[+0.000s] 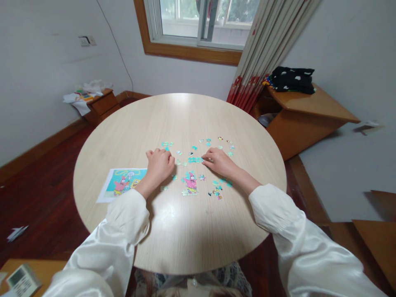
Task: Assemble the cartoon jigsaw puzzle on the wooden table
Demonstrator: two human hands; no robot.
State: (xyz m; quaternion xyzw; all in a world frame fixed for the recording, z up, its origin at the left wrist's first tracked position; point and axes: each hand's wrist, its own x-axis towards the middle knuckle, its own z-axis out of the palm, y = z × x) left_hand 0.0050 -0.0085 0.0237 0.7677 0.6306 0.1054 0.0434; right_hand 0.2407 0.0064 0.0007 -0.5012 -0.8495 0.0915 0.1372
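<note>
Small jigsaw pieces lie spread across the middle of a pale round table (173, 231), and the work looks partly done, with some sections joined and many pieces loose. The most finished part is the pink figure section (191, 181), a joined block lying near the middle, between the two forearms; its upper left edge looks uneven, so it may be incomplete. Beyond it, on the far side, lies a teal strip (194, 160), a short row of pieces that seem to be linked together. The right hand (218, 161) reaches in from the right to the right end of this strip, thumb and forefinger drawn close together there; whether a piece is pinched between them cannot be told. The left hand (159, 167) rests to the left of the strip with its fingers curled down, and what is under them, if anything, is hidden. Just to its right lies a pale joined piece group (181, 163). What appears left to place is scattered around: a far-left teal cluster (167, 145), far-right pieces (229, 142) in a loose arc, a near-right cluster (216, 192), and a single-looking piece (202, 177) just right of the pink block. A printed picture sheet (119, 185) lies at the left, partly behind the left wrist, showing a similar pink figure against teal.
</note>
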